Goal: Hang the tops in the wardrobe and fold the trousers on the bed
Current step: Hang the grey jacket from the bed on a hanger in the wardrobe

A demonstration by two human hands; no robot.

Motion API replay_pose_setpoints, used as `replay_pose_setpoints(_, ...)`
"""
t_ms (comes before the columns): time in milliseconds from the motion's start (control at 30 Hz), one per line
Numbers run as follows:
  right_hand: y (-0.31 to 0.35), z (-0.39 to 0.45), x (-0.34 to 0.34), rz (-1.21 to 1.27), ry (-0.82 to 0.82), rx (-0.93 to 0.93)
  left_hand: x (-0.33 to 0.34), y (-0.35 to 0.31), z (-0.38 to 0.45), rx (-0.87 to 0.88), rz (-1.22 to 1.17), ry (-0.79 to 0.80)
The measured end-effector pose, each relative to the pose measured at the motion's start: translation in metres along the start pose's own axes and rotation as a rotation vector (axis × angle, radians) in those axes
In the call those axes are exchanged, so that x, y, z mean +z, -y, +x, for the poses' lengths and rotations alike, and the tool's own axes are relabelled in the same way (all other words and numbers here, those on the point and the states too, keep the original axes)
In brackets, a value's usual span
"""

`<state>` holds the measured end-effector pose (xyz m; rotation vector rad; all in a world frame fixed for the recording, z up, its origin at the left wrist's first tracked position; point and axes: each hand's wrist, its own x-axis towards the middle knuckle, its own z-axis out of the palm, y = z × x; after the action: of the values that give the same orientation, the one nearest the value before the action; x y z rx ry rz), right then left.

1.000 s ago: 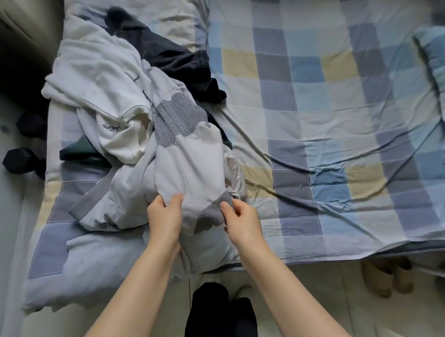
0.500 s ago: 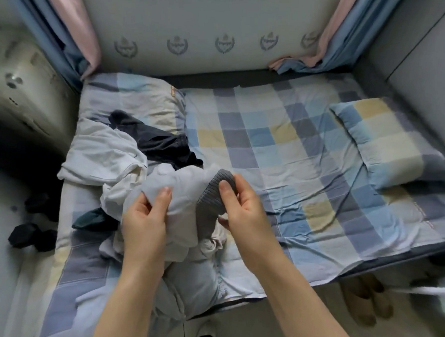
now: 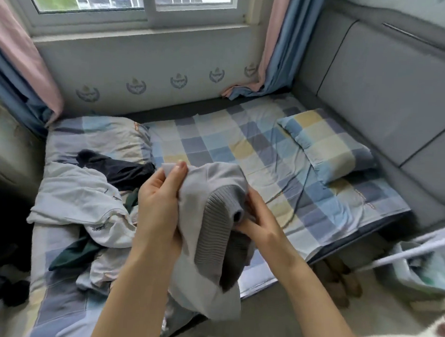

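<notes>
**Top being lifted clear of the pile**

Top (image 3: 208, 219), lying in the pile (image 3: 85, 207) on the bed (image 3: 280, 171) a second ago, is now being held up above it. Left hand (image 3: 160, 206) is pinching the fabric; right hand (image 3: 262, 222) is gripping its ribbed cuff. Hanging is being prepared.

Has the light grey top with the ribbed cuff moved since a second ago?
Yes. The grey top has been lifted off the clothes pile on the bed, now held up by left hand and right hand.
</notes>
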<state>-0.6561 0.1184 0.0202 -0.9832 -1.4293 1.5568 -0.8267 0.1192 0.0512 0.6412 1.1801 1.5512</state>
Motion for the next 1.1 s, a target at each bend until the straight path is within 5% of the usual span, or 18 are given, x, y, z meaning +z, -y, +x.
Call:
replay_pose_setpoints(100, -0.006, -0.016, -0.009, -0.268, -0.024, 0.078, 0.014, 0.006, -0.010, -0.092, -0.011, 0.046)
replay_pose_setpoints(200, 0.001, -0.037, -0.029, -0.482, -0.232, 0.116, 0.029, 0.010, -0.015, -0.208, -0.006, 0.118)
replay_pose_setpoints(500, 0.046, -0.087, -0.086, 0.240, -0.852, 0.096, 0.090, 0.055, -0.045, -0.299, 0.344, 0.862)
replay_pose_setpoints(600, 0.064, -0.101, -0.101, 0.369, -0.962, 0.044, 0.109, 0.084, -0.069, -0.193, 0.549, 0.888)
replay_pose_setpoints(733, 0.074, -0.127, -0.113, 0.413, -1.054, 0.037, 0.136, 0.114, -0.102, -0.275, 0.524, 0.962)
replay_pose_setpoints(900, 0.088, -0.160, -0.128, 0.368, -1.090, -0.025, 0.164, 0.141, -0.120, 0.062, 0.958, 0.688)
replay_pose_setpoints(1000, 0.095, -0.182, -0.141, 0.285, -1.105, -0.075, 0.174, 0.156, -0.118, -0.032, 1.030, 0.613)
replay_pose_setpoints(1100, 0.096, -0.202, -0.154, 0.233, -1.131, -0.135, 0.184, 0.169, -0.121, -0.178, 1.234, 0.729)
